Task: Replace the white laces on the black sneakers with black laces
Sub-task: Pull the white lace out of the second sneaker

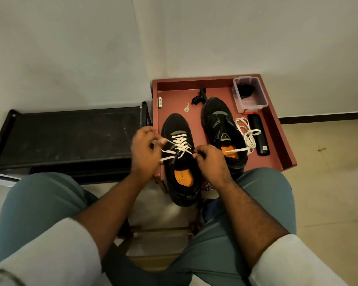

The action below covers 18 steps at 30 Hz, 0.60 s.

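Bench (66, 137) is sitting dark off to the left of my grip. My left hand (146, 150) is pinching one end of the white lace (181, 144), drawing it sideways out of the near sneaker (182, 162). My right hand (210, 162) is pinching the other end just beside the tongue. Both are working over the red tray (285, 141). Beyond my right knuckles the second sneaker (219, 124) is lying unlaced, its loose lace (247, 134) coiling against it, with a clear box (249, 94) farther off.
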Available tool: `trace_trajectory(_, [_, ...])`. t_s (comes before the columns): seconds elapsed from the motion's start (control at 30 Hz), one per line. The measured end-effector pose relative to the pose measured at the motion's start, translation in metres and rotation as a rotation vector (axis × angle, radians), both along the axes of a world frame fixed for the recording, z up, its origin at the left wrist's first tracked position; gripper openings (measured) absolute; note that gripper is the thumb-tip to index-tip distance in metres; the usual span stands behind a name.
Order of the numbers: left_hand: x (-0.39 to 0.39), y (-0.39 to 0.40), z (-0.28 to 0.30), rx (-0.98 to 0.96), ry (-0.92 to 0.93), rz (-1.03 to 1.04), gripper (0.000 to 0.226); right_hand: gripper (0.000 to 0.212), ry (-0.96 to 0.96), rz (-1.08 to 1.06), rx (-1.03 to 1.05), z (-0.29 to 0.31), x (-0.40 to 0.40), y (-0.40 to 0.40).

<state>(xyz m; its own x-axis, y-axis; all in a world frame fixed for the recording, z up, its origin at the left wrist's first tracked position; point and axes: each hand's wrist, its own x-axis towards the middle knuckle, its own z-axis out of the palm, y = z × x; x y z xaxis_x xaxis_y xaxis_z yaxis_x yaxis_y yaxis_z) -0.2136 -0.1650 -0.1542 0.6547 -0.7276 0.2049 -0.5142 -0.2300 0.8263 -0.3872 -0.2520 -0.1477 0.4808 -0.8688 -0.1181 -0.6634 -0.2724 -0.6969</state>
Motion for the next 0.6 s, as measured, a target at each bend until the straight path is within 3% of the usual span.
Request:
trace_trajectory(0.1, [0.039,0.015,-0.01,-0.063,0.376,0.559,0.008,0.011,-0.009,0.012,-0.002,0.001,0.001,0.001])
trace_trajectory(0.17, [0.041,0.021,-0.013,0.04,0.483,0.673,0.014,0.009,0.001,0.024,-0.012,0.0,0.003,0.002])
trace_trajectory(0.2, [0.033,0.021,-0.013,0.089,0.441,0.612,0.023,0.009,0.007,0.025,-0.011,0.0,0.003,0.002])
trace_trajectory(0.27, [0.007,0.022,-0.005,0.121,0.188,0.324,0.033,0.01,0.017,0.018,-0.005,-0.001,0.004,0.001])
trace_trajectory(0.4, [-0.033,0.002,0.01,0.27,-0.352,-0.281,0.027,0.014,0.032,0.024,-0.009,-0.001,0.003,0.001])
trace_trajectory(0.5, [-0.048,-0.013,0.017,0.537,-0.56,-0.385,0.033,0.017,0.035,0.03,-0.01,-0.001,0.002,0.001])
trace_trajectory(0.6, [-0.045,-0.018,0.016,0.621,-0.681,-0.405,0.029,0.017,0.044,0.036,-0.009,-0.001,0.002,0.001])
